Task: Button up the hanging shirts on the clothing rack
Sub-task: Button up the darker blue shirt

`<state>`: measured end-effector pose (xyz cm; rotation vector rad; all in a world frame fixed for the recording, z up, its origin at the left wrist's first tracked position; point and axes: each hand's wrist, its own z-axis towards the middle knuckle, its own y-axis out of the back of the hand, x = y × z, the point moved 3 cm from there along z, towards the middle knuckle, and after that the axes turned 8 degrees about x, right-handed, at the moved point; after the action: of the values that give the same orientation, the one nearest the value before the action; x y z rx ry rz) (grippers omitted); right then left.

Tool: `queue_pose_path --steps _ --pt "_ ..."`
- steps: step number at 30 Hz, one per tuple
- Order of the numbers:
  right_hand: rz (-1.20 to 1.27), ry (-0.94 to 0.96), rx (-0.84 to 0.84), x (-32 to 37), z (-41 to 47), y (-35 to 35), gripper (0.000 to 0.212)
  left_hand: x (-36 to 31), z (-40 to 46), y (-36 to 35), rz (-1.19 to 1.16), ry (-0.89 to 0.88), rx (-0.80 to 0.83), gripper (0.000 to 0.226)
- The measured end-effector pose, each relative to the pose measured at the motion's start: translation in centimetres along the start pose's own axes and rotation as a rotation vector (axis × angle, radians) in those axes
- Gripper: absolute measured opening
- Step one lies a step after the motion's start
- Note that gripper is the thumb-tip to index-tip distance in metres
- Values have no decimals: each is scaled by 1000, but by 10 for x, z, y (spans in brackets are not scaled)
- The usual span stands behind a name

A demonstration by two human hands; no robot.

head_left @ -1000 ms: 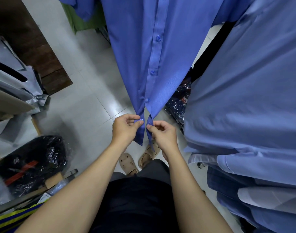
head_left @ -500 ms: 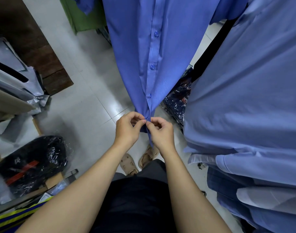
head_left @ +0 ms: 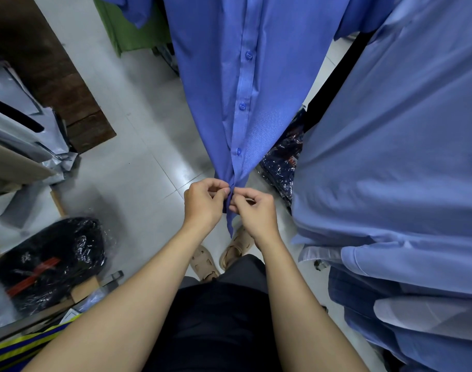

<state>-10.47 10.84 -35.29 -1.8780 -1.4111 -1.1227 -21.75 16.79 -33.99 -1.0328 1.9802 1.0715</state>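
Blue cotton-look shirt (head_left: 229, 84) hangs front and centre, placket fastened at three visible buttons; hem end gathered low between both hands. Left hand (head_left: 202, 204) pinches the left placket edge, right hand (head_left: 256, 210) pinches the right edge, grips touching at the lowest button position. Button itself hidden by fingertips; probably part-way through the hole. To finish well: keep both edges taut and level, tilt button edge-on, push through, then tug lightly to confirm. Paler blue shirt (head_left: 390, 157) hangs just beside, right. Black bagged bundle (head_left: 49, 261) on floor (head_left: 138, 162), left.
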Motion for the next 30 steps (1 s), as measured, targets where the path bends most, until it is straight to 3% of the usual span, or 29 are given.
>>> queue_pose_path --steps 3,14,18,30 --pt "16 16 12 -1 1 2 36 -2 0 0 -16 6 19 13" --pt "13 59 -78 5 0 7 21 -10 -6 -4 -141 55 82 9" --pt "3 64 -48 2 1 6 12 -5 -1 -4 -87 51 60 9" --pt "-3 71 -15 2 9 12 13 -3 6 -4 -103 42 85 7"
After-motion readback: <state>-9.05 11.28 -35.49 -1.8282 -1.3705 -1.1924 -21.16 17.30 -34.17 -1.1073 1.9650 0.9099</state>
